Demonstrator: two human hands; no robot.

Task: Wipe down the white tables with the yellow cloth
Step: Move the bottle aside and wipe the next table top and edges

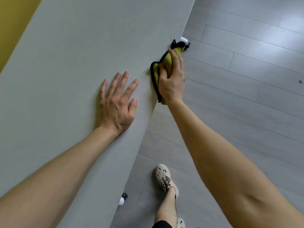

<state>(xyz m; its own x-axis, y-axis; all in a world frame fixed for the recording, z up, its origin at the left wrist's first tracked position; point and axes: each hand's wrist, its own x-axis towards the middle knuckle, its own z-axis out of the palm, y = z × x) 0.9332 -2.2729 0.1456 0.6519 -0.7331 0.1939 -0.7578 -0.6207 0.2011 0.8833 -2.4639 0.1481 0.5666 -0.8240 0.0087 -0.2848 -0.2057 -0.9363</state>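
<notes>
Head view: right hand (172, 83) grips the yellow cloth (162, 69) at the white table (65, 63) edge, likely to wipe it; left hand (117, 102) lies flat with fingers spread, seemingly bracing.

Pale grey plank floor (246, 99) catches soft light at the right; a yellow wall (9, 22) stands upper left.

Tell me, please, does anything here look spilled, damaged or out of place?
Nothing stands out. The table shows no spill or damage; the left hand lies flat on it, the right hand grips the cloth at its edge. One small dark speck marks the floor at far right.
</notes>
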